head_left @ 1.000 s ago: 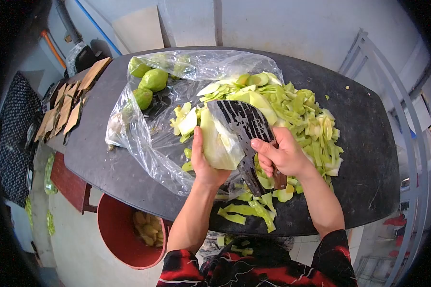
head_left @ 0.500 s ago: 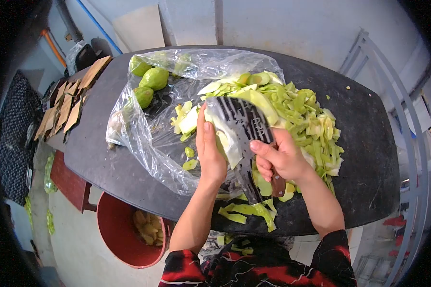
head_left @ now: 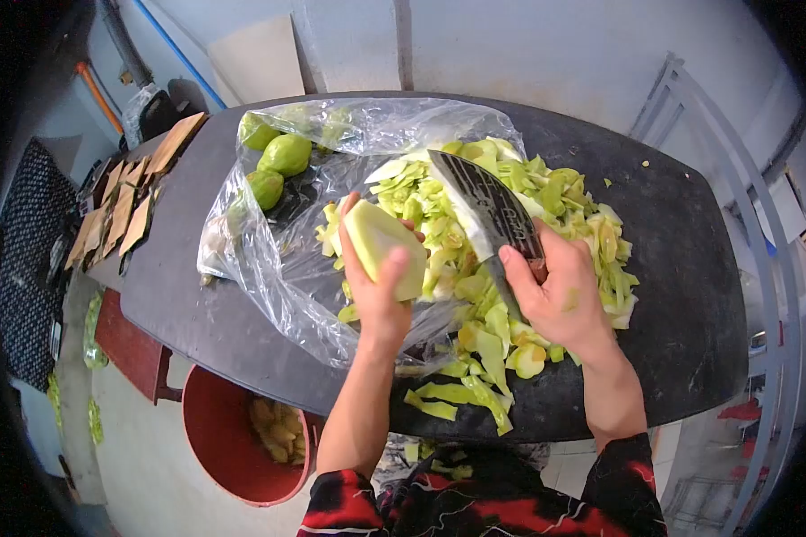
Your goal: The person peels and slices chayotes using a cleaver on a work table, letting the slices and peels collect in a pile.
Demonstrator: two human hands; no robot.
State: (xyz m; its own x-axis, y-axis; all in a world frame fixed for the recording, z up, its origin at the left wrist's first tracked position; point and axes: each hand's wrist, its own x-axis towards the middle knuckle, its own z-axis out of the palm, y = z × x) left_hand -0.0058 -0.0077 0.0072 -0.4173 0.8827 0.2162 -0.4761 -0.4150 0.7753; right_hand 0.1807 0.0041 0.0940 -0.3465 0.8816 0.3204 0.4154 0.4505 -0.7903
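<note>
My left hand (head_left: 376,291) is wrapped round a peeled, pale green chayote (head_left: 381,246), its thumb across the near side. In my right hand (head_left: 555,291) is a broad cleaver (head_left: 479,197) with a dark, marked blade and bright edge; its brown handle is mostly hidden by my fingers. The blade points up and left, apart from the chayote. Beneath both hands, a heap of green peelings (head_left: 591,210) spreads over a clear plastic bag (head_left: 282,286) and the dark table. Several unpeeled green chayotes (head_left: 287,155) lie in the bag at the back left.
The dark table (head_left: 690,358) has a curved edge. Below it on the left stands a red bucket (head_left: 219,447) with pale pieces inside, beside a red stool (head_left: 130,349). Cardboard pieces (head_left: 134,219) lie at the left. A grey metal railing (head_left: 766,224) runs along the right.
The cleaver has moved right, away from the chayote, with its blade turned. My left hand has shifted slightly left and turned, so the peeled chayote shows more fully.
</note>
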